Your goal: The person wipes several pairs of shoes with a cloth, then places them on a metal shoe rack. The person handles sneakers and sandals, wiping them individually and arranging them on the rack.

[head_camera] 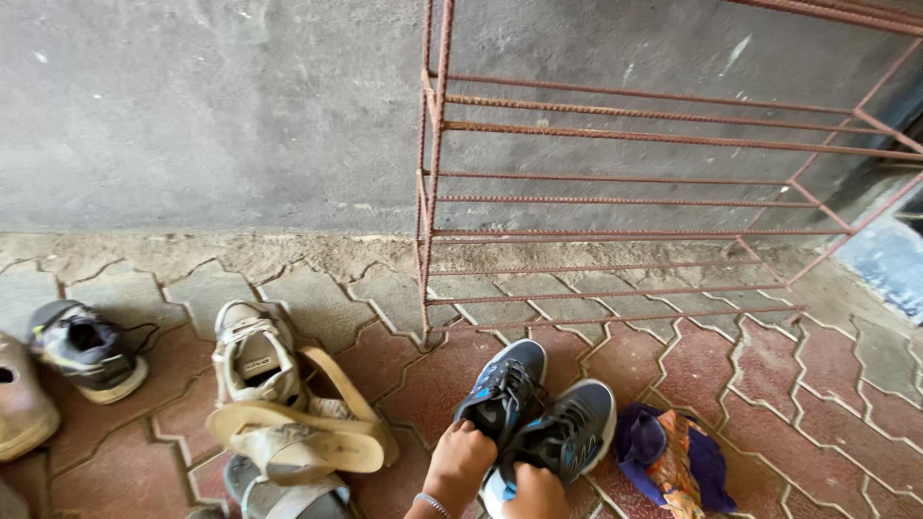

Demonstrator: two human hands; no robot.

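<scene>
Dark blue-trimmed sneakers sit side by side on the paving, just before the rusty rebar shoe rack. We see the left hand and the right hand each closed on a sneaker's heel. Beige sandals lie left, a crumpled blue cloth right.

rusty rough metal rack, matt mesh-fabric sneakers, rough concrete wall, crumpled cloth
</scene>
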